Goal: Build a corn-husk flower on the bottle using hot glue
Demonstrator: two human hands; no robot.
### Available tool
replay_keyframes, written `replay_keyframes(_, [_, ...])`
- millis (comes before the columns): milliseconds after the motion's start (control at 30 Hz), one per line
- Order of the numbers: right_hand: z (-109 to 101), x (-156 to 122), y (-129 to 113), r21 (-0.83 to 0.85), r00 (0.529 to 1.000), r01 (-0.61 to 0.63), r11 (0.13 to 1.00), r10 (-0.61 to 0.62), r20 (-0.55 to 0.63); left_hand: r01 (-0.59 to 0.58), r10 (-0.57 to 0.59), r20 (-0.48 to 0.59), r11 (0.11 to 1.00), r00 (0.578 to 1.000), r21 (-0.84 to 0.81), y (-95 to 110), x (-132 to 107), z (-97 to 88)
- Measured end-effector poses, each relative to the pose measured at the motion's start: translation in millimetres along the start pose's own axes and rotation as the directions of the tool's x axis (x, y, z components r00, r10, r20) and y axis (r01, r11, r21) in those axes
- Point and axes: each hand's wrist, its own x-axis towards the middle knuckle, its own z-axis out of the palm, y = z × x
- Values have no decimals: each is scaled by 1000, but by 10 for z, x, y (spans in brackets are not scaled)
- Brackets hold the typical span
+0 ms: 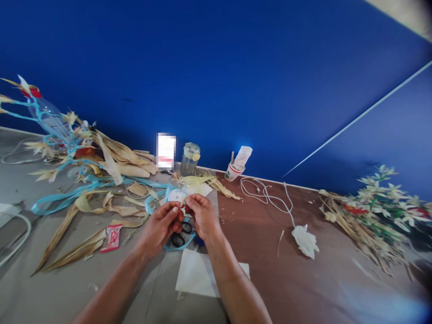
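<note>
Deep blue wall (216,67) fills the far half of the view, with a thin pale line slanting up its right part. Below it lies the surface (270,279), grey on the left and reddish-brown on the right.

A heap of dried tan corn husks (118,162) spreads over the far left, threaded with a light blue ribbon (60,198). A clear plastic bottle with a red cap (47,117) lies tipped among them. At the far right rests a bundle of pale husk flowers on dry stalks (371,211). A white sheet of paper (195,274) lies near, under the forearms. A white cable (266,193) loops close to the wall and runs toward a white husk flower (305,240).

Against the wall stand a clear glass jar (190,158) and a white paper cup with a red band (233,171), whose print is too small to read. A bright rectangle (166,150) beside the jar is blurred and unreadable. A red sachet (112,237) lies on the grey part to the left, its lettering illegible. Black-handled scissors (182,231) lie just beneath the hands.

The left hand (162,227) and right hand (203,218) meet at the middle, fingertips pressed together, pinching a small pale yellow husk strip (184,204) held above the scissors.
</note>
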Motion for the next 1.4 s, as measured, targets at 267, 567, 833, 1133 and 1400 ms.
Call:
replay_keyframes(267, [8, -30, -13, -17, 1000, -5, 1000, 5, -13, -34, 36, -61, 999, 997, 21, 7, 47, 42])
replay_keyframes(567, [25, -50, -39, 49, 997, -72, 996, 72, 3, -42, 43, -71, 999, 997, 6, 5, 57, 23])
replay_keyframes(833, [-9, -34, -26, 165, 984, -172, 971, 160, 83, -45, 47, -66, 998, 997, 34, 23, 48, 25])
replay_keyframes(1133, [-46, -11, -14, 274, 964, -261, 926, 234, 129, -48, 51, -51, 997, 997, 56, 7, 40, -2])
replay_keyframes(1400, [-52, 21, 5, 311, 939, -345, 886, 319, 132, -79, 81, -47, 996, 996, 44, -8, 43, -29])
